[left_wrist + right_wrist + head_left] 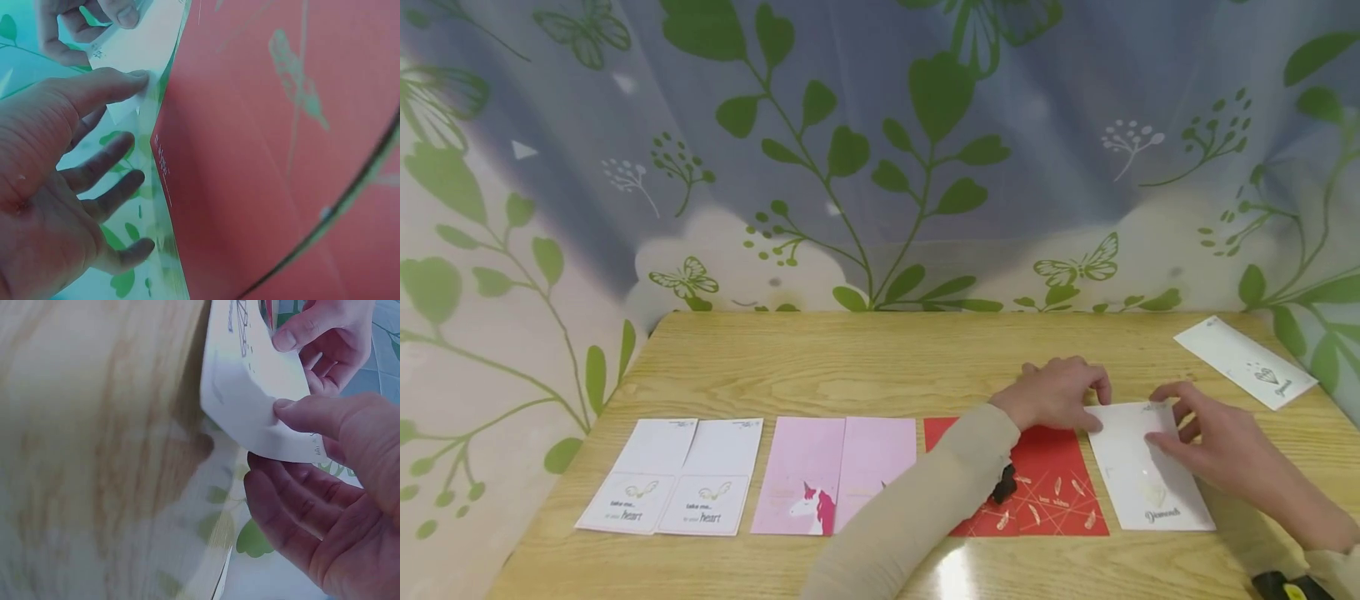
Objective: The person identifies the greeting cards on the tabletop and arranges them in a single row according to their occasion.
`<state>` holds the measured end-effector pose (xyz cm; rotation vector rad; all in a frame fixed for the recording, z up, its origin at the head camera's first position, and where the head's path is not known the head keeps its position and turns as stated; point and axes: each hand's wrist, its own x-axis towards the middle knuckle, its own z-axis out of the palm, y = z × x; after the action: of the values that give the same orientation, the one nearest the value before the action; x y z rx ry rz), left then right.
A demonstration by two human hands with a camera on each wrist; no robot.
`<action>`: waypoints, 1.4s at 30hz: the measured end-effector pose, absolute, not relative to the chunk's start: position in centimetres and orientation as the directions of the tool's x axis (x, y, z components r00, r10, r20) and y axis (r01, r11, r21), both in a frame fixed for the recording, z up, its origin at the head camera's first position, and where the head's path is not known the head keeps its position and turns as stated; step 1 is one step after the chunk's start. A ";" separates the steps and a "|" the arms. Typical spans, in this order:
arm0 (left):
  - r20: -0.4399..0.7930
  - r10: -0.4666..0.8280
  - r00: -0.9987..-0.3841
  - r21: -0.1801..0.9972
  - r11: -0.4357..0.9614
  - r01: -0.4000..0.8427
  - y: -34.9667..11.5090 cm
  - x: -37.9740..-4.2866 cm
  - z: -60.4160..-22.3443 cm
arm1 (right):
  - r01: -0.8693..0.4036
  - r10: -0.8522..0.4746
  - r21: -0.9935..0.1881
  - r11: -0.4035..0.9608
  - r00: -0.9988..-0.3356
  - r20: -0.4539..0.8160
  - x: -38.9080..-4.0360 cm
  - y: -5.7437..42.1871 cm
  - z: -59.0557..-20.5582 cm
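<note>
A white card (1150,475) printed "Diamonds" lies to the right of the red cards, its upper end lifted in a bend. My right hand (1225,442) pinches that end, thumb (306,415) on the printed face and fingers (294,494) beneath. At the upper left corner, my left hand (1060,396) has its thumb (119,84) on the card and its index finger by the top edge; its other fingers (119,197) spread out below. Two red cards (1052,483) with gold feather prints lie under the left forearm, which partly covers them.
Two white cards with wing prints (707,483) and two pink unicorn cards (805,467) continue the row leftward. Another white diamond card (1243,362) lies slanted at the back right of the wooden table (820,358). A leaf-patterned curtain (880,208) hangs behind.
</note>
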<state>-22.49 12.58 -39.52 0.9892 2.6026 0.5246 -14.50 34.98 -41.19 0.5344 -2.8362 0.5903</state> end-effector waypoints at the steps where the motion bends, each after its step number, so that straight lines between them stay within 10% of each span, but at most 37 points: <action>1: -0.159 0.680 -0.716 0.422 0.703 0.573 12.6 -22.4 -39.5 | -0.383 -0.309 -0.346 0.857 -0.918 0.250 -14.5 35.0 -41.2; 42: -0.192 0.655 -0.731 0.284 0.750 0.597 13.2 -22.1 -40.0 | -0.368 -0.357 -0.233 0.900 -0.930 0.092 -15.1 34.7 -41.7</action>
<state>-22.08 13.16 -39.95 0.9768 2.6701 0.2945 -15.05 34.71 -41.72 0.5758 -3.0165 0.3841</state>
